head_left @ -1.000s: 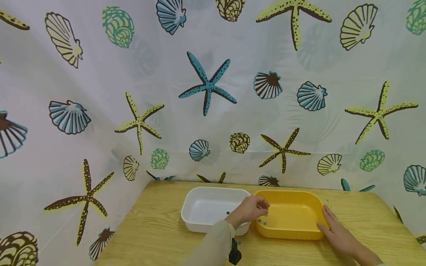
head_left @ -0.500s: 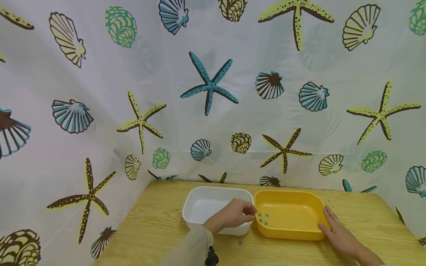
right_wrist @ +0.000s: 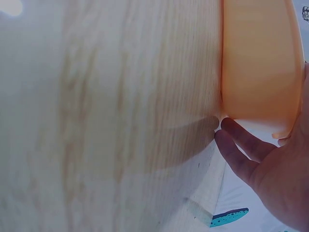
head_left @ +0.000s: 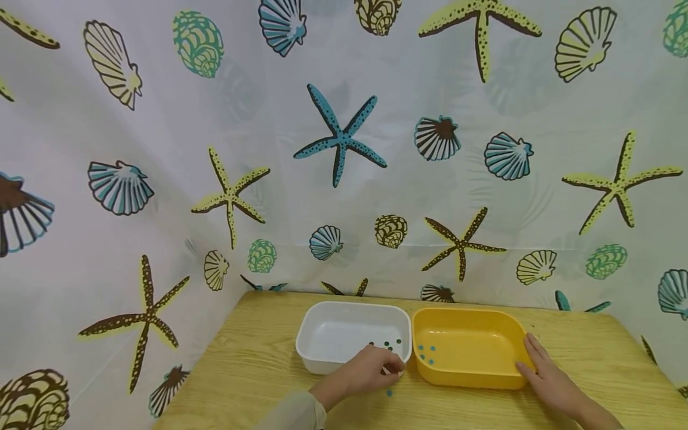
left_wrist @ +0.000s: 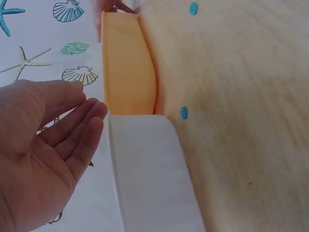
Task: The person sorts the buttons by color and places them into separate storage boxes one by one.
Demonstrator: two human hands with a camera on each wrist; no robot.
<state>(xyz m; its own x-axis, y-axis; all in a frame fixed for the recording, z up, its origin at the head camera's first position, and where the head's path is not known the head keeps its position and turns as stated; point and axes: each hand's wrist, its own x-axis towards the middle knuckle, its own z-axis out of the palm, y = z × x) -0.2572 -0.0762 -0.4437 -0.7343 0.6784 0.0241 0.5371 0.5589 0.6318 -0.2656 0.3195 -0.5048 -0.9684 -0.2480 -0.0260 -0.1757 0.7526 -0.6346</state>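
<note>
My left hand point(head_left: 371, 369) hovers over the front rim of the white bin point(head_left: 317, 363), its fingers loosely bent and thumb apart. Nothing shows between its fingers in the left wrist view. Near it, a small blue button-like disc point(head_left: 389, 393) lies on the table in front of the bins. Several dark green discs point(head_left: 386, 343) lie in the white bin. In the yellow bin point(head_left: 473, 380), several blue discs point(head_left: 431, 361) sit at the left end. My right hand point(head_left: 550, 379) rests against the yellow bin's right end, fingers extended along its outside and thumb near the front corner.
The two bins stand side by side on a wood-grain table point(head_left: 247, 364). Behind and to the left hangs a white curtain point(head_left: 376, 185) printed with shells and starfish. The left wrist view shows a second blue disc point(left_wrist: 193, 8) on the table, farther along the yellow bin.
My left hand has moved from above the yellow bin's left end leftward and toward me, uncovering blue discs there and green discs in the white bin. My right hand stays in place against the yellow bin.
</note>
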